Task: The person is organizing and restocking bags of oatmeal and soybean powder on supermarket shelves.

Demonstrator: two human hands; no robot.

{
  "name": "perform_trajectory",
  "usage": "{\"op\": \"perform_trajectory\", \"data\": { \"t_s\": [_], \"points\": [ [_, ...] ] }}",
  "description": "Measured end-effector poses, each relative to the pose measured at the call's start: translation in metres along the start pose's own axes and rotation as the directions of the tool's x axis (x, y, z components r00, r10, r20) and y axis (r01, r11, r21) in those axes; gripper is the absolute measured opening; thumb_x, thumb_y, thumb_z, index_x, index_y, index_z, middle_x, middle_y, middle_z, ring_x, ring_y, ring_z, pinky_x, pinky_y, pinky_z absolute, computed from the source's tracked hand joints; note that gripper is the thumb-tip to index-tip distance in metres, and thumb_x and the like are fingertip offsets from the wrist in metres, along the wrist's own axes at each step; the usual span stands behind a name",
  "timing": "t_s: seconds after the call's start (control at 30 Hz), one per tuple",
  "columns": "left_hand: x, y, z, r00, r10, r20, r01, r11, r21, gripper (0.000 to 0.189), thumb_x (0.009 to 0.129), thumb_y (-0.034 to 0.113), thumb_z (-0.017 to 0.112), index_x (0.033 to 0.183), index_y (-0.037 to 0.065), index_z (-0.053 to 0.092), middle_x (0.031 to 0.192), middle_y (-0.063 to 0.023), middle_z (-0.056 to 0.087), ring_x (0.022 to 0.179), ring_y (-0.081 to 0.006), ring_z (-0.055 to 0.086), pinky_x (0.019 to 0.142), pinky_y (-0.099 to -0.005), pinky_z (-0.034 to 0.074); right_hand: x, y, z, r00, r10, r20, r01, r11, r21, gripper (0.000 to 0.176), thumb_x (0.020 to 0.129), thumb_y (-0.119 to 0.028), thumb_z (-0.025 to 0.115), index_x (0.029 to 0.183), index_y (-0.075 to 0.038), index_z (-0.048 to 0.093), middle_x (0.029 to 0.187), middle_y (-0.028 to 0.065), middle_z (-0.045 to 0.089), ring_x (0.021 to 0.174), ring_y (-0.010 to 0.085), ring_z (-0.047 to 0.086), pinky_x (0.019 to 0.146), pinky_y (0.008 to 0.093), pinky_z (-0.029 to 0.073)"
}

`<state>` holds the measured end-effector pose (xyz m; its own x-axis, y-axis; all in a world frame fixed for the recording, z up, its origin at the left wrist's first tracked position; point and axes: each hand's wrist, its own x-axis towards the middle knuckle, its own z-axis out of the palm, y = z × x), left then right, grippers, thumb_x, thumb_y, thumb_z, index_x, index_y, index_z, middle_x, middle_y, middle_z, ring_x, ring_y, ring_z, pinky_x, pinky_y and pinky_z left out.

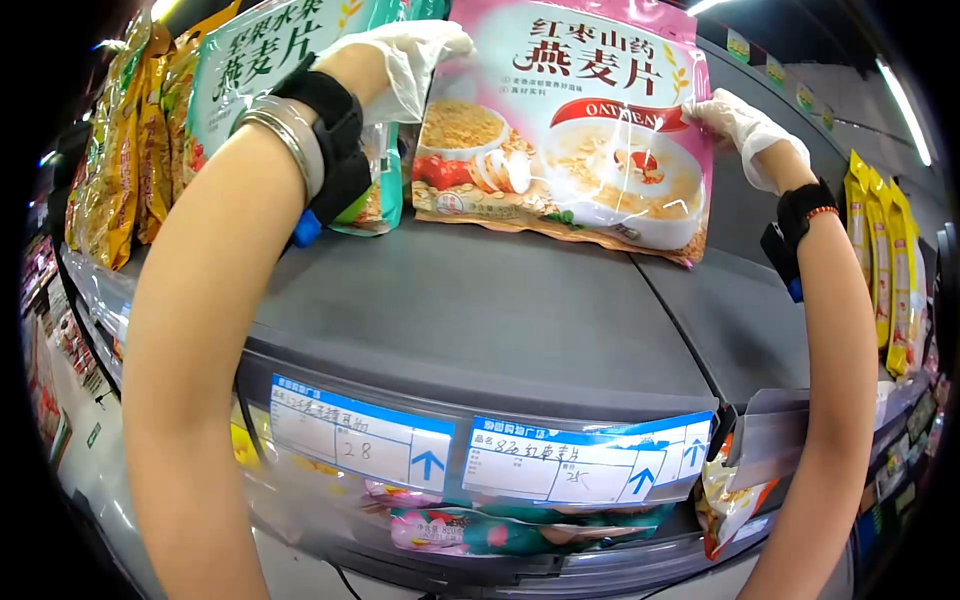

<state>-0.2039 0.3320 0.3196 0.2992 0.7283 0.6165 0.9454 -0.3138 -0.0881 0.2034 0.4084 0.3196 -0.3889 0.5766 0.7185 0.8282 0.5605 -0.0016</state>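
I am holding pink oatmeal bag (600, 120) upright at grey shelf (450, 290): right hand (738, 122) pinching side edge, left hand (415, 60) meeting opposite edge, grip unclear; loose gloves (400, 90) could be slipping, bag tipping forward.

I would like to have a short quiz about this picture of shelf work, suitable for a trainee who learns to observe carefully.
1. Multiple choice: At which place does the white-gloved right hand touch the large pink, glossy oatmeal bag? A) lower left corner; B) right edge; C) middle of the bottom edge.

2. True or false: In the picture, a teal, glossy plastic bag is to the left of the pink one.

3. Short answer: Which number is handwritten as the price on the leftmost rectangular blue-and-white label?

Key: 1. B; 2. True; 3. 28.
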Motion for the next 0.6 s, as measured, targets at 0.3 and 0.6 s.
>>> {"op": "perform_trajectory", "data": {
  "t_s": [0.3,0.6],
  "points": [
    [0.008,-0.031,0.011,1.0,-0.023,0.005,0.023,1.0,0.018,0.044,0.084,0.033,0.058,0.118,0.005,0.058,0.112,-0.0133,0.059,0.104,-0.0238,0.057,0.087,-0.0338,0.048,-0.007,-0.002,0.008,0.997,-0.049,-0.06,0.046,0.997,-0.056,0.035,0.082,-0.039,0.063,0.095,-0.008,0.054,0.09,0.0045,0.058,0.08,0.0158,0.055,0.076,0.0295,0.045],
    [0.009,-0.013,0.027,0.997,0.071,0.022,-0.074,0.948,0.31,0.029,0.074,0.016,0.064,0.099,0.001,0.064,0.095,-0.0152,0.066,0.093,-0.0297,0.063,0.082,-0.032,0.05,-0.031,-0.058,-0.007,0.996,0.08,0.039,-0.062,0.935,-0.348,0.026,0.088,-0.009,0.05,0.113,-0.012,0.057,0.118,0.0142,0.051,0.114,0.0265,0.05,0.096,0.0286,0.041]
  ]
}}
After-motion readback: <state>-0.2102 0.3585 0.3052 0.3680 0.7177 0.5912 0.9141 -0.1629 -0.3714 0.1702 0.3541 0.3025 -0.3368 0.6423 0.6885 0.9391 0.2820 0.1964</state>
